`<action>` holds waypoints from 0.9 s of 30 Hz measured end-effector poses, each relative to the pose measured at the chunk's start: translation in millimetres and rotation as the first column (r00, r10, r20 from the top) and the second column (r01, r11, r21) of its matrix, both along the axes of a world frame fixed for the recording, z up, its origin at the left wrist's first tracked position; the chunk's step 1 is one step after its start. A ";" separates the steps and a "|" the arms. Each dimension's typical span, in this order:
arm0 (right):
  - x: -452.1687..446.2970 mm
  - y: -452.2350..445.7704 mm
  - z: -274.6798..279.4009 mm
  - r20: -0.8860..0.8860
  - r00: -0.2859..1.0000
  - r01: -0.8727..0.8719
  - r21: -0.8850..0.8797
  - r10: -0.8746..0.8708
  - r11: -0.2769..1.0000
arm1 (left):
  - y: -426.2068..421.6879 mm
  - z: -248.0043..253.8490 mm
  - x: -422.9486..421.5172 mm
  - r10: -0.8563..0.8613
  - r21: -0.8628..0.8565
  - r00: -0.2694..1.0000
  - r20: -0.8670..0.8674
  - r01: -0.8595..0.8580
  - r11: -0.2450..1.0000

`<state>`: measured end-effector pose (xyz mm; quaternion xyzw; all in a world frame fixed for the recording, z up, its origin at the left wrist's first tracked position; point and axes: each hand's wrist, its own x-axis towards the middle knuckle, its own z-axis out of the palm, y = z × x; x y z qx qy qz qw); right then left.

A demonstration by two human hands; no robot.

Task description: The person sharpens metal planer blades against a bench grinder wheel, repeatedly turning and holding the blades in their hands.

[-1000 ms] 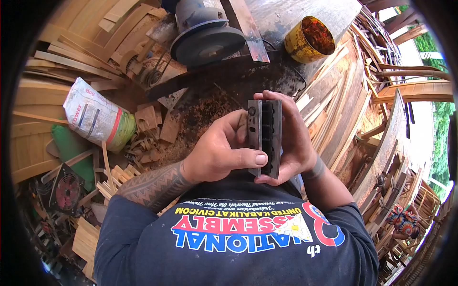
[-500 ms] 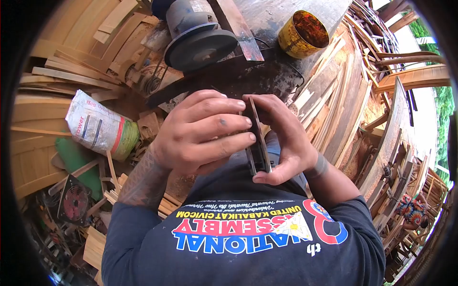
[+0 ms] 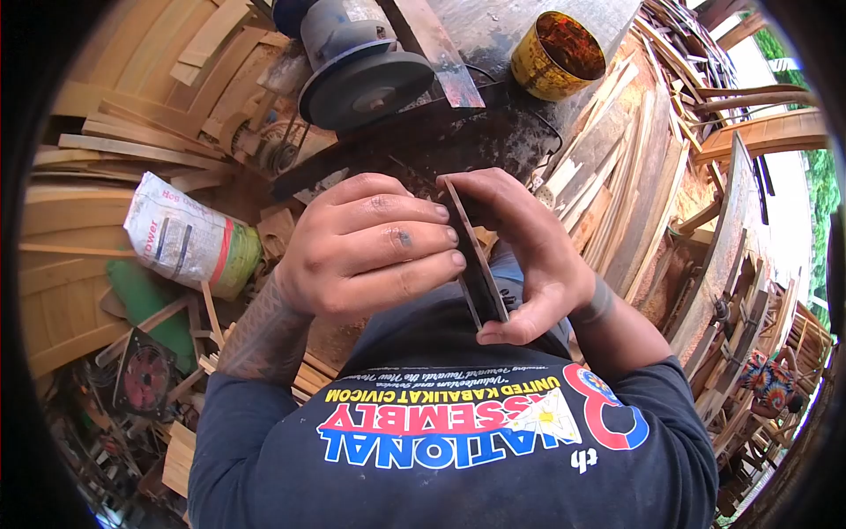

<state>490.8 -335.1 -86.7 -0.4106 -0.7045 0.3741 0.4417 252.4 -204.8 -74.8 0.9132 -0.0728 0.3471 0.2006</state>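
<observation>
A dark, narrow metal block (image 3: 478,260) made of two parallel plates is held between both hands in front of the chest, one long edge facing up. My left hand (image 3: 374,247) has its fingers pressed together with the tips on the block's left side; its thumb is hidden behind them. My right hand (image 3: 538,256) wraps the right side, fingers at the far end and thumb at the near end. Beyond the hands stands a bench grinder with a grey wheel (image 3: 370,95).
A yellow can (image 3: 557,57), stained inside, stands on the worktable (image 3: 493,26) at the back. A white sack (image 3: 181,231) lies at left, above a fan (image 3: 141,372). Wood strips (image 3: 630,189) lie at right. Another person (image 3: 768,381) is at far right.
The block has turned from showing its slotted face to a narrow edge-on view. My left hand has rolled over, its fingers now on the block's side where the thumb was.
</observation>
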 end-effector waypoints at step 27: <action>-30.1 -28.6 -23.6 -0.777 0.629 -0.200 -0.152 0.008 0.968 | -52.9 17.7 5.0 0.193 -0.045 0.981 -0.015 -0.194 0.980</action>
